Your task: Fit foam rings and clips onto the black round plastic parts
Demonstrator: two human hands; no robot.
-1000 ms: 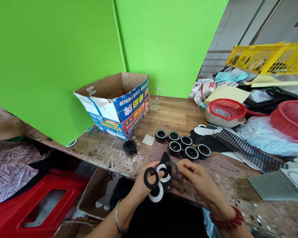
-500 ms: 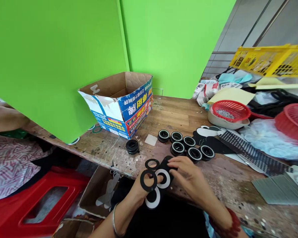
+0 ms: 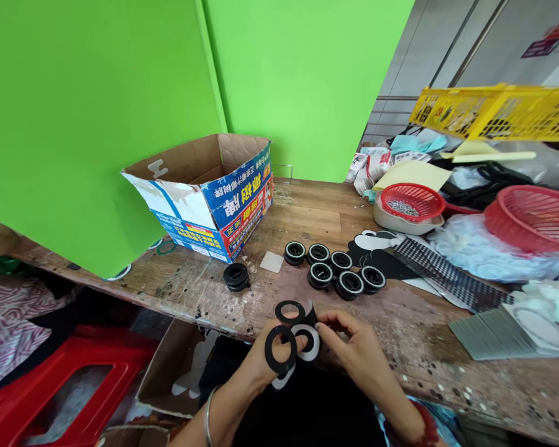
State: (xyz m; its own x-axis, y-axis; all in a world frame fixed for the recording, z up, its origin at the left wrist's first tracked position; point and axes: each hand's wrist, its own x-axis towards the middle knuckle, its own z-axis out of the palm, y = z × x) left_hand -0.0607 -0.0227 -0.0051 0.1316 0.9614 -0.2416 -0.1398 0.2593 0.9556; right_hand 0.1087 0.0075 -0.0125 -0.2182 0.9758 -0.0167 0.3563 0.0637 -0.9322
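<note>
Head view: two hands at a black piece with rings, over a cluttered workbench.

Green panels [image 3: 121, 93] rise behind the wooden workbench [image 3: 307, 214], its surface stained and scattered with small dots. An open cardboard box [image 3: 237, 208] stands before them; a red stool [image 3: 121, 354] is at lower left. At right, a yellow crate [image 3: 494, 115] appears above piled material, with red baskets [image 3: 517, 220] below it.

Near the bench's front edge, the left hand [image 3: 258, 354] grasps the black piece [image 3: 310, 316], thumb resting on its white ring [image 3: 315, 343]. The right hand [image 3: 356, 351] has thumb and forefinger drawn together on the piece's upper right edge; its other fingers are curled. A lower black ring [image 3: 268, 351] lies across the left thumb's base; an upper black ring [image 3: 278, 310] projects beyond that hand.

Farther back, six white-rimmed black discs [image 3: 349, 285] sit clustered, a plain black disc [image 3: 236, 277] apart at left, a pale square [image 3: 271, 262] between.
</note>
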